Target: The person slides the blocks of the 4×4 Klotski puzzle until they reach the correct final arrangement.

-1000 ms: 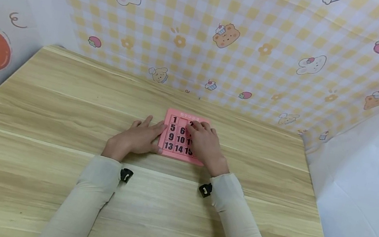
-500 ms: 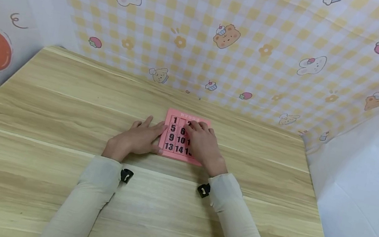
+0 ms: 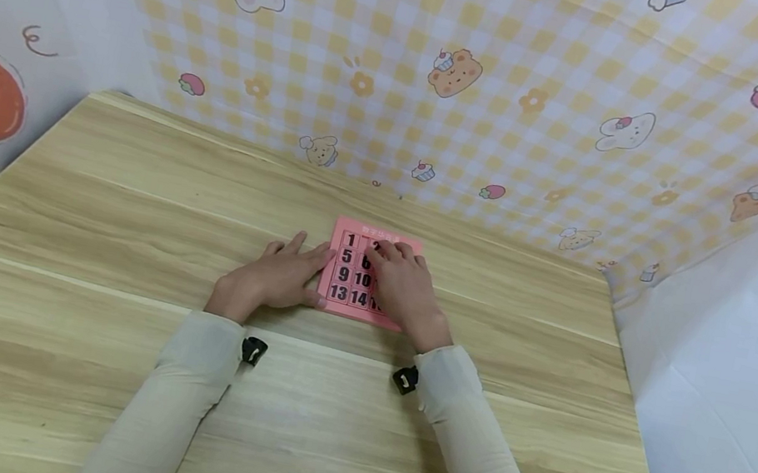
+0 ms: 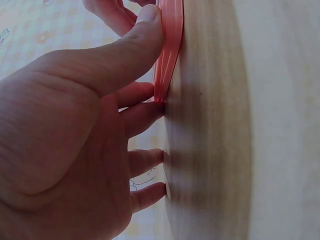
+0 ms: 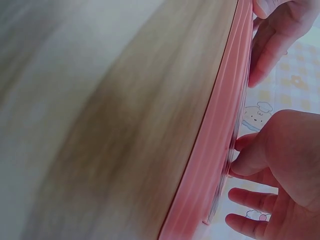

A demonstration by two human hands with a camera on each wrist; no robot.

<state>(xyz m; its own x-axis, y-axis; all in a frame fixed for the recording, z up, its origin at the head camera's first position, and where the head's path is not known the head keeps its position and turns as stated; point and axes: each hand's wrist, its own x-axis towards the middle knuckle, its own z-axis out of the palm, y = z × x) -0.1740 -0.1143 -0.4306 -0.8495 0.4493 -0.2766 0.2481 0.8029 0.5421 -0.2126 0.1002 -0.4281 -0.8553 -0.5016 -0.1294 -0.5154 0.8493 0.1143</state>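
A pink number slide puzzle [image 3: 355, 316] lies flat on the wooden table, its black-numbered tiles in rows. My left hand [image 3: 275, 276] rests against its left side, fingers extended. In the left wrist view the thumb [image 4: 142, 45] touches the puzzle's edge, and the outer fingers reach the table. My right hand [image 3: 404, 285] lies over the puzzle's right part, fingertips on the top-row tiles. A tile partly showing a 2 [image 3: 376, 245] sits under those fingertips, right of tile 1 [image 3: 351, 240]. The right-hand tiles are hidden by this hand.
The wood-grain table [image 3: 122, 225] extends to both sides and toward the person. Behind it hangs a yellow checked cloth [image 3: 394, 62] with cartoon prints. A black camera mount sits at each wrist.
My right hand has shifted slightly left, and the tile under its fingertips has slid left toward tile 1, narrowing the gap between them. My left hand has stayed in place.
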